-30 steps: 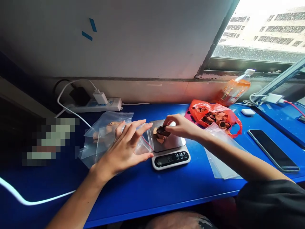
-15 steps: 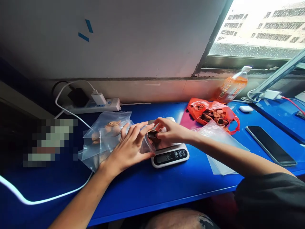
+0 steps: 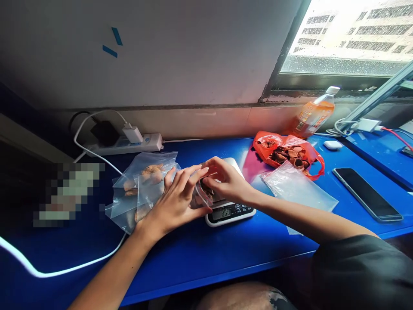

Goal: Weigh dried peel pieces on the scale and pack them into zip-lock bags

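Note:
A small digital kitchen scale (image 3: 230,211) sits on the blue table (image 3: 206,254), its display lit. My left hand (image 3: 176,198) holds open the mouth of a clear zip bag (image 3: 146,191) at the scale's left edge. Brown dried slices are pinched in my right hand (image 3: 224,181), whose fingertips reach into the bag's opening (image 3: 201,193). More clear bags (image 3: 142,170) with brown pieces lie under and behind that one. My hands hide most of the scale's plate.
A red plastic bag (image 3: 288,153) of brown slices lies behind the scale at right, beside empty clear bags (image 3: 298,189). Farther right are a phone (image 3: 368,193), an orange drink bottle (image 3: 311,114) and an earbud case (image 3: 332,144). A power strip (image 3: 129,142) with cables sits at the back left.
My right hand lifted brown slices off the scale plate and moved left into the bag's mouth. My left hand closed around the bag's opening. The view shifted slightly.

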A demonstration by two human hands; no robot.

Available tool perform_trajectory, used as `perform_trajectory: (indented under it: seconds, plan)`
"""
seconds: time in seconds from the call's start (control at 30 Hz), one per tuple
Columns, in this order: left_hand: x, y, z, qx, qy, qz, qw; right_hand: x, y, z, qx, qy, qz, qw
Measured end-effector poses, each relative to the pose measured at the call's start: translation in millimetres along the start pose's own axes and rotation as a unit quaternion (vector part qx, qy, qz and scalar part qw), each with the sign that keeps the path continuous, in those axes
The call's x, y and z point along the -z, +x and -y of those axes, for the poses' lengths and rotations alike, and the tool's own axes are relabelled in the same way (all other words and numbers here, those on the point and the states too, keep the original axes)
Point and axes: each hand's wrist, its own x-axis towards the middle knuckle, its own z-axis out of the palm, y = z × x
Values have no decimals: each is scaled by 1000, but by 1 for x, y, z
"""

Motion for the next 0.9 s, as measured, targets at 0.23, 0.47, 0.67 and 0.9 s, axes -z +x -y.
perform_trajectory:
  seconds: [0.23,0.47,0.67,0.9]
  plan:
    - [1,-1,2,6,0,-11,1000,12,-19,-15,63,-72,-31,995]
    - [-3,-2,5,4,-8,-25,1000,7,-22,-15,156,-173,27,972]
    - [-1,-2,8,10,-9,-50,999,-11,-3,-11,255,-89,15,963]
    - [22,11,17,56,-100,-138,984,-8,22,16,235,30,-137,962]
